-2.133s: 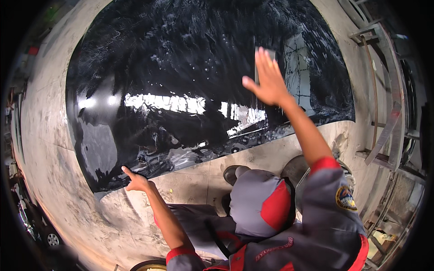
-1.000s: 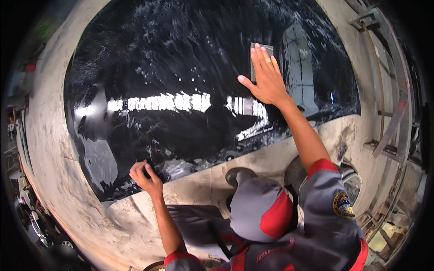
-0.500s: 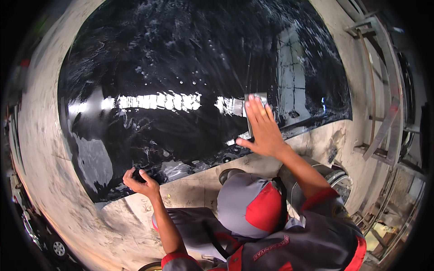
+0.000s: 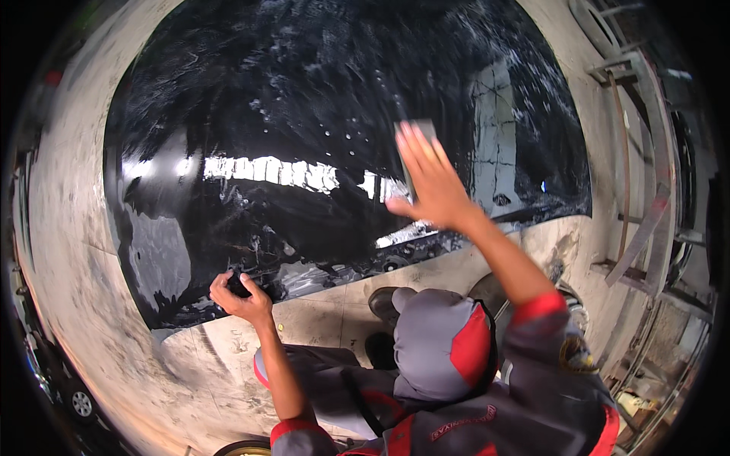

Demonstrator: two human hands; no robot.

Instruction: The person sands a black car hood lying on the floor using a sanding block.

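Observation:
A large glossy black panel (image 4: pixel 304 216), wet and streaked with pale residue, fills the upper middle of the view. My right hand (image 4: pixel 439 191) lies over its right half, fingers stretched along a thin grey rectangular sheet (image 4: pixel 424 129) that looks like sandpaper. The thumb is spread along the sheet's left side; most of the sheet is hidden under the palm. At the panel's near left edge, my left hand (image 4: pixel 245 298) has curled fingers, with thumb and forefinger bent around something dark. Whether that is a separate item or the panel itself, I cannot tell.
Stained pale tiles (image 4: pixel 323 323) surround the panel. A metal rack (image 4: pixel 650 167) stands along the right side. At the bottom edge a wheel with a gold rim (image 4: pixel 247 449) shows in part. A car's wheel (image 4: pixel 82 404) appears at the far lower left.
My right hand has slid the grey sheet across the panel, away from me and slightly left. The left hand stays at the near edge, nearly where it was. The view has shifted slightly.

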